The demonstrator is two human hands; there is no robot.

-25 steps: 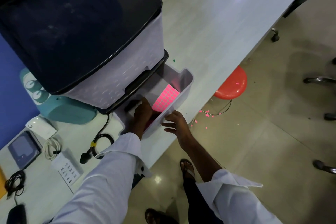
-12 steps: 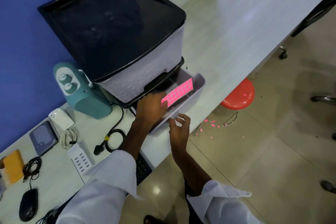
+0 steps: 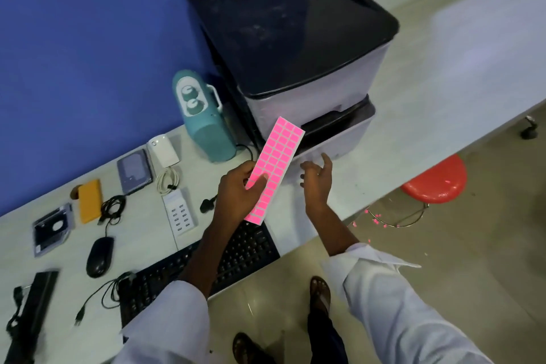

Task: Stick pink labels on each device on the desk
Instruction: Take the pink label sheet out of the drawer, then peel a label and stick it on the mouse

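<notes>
My left hand (image 3: 236, 190) grips a long sheet of pink labels (image 3: 276, 162) and holds it tilted above the desk. Open-fingered, my right hand (image 3: 317, 180) rests against the front of the drawer unit's bottom drawer (image 3: 334, 142), which looks pushed in. Devices lie along the white desk (image 3: 443, 68): a black keyboard (image 3: 248, 248) under my left arm, a black mouse (image 3: 100, 255), a white multi-port charger (image 3: 179, 214), a grey drive (image 3: 135, 170), a white adapter (image 3: 162, 149), an orange power bank (image 3: 89, 199), a teal speaker-like device (image 3: 204, 118) and a black bar (image 3: 32, 313).
A grey drawer unit with a black top (image 3: 292, 29) stands against the blue wall (image 3: 74, 53). A drive caddy (image 3: 50, 229) and coiled cables (image 3: 168, 179) lie among the devices. A red stool (image 3: 435, 182) and scattered pink scraps are on the floor to the right.
My left hand lifted the label sheet out of the drawer and brought it over the desk. The drawer went from open to pushed in. The view swung left, showing more devices.
</notes>
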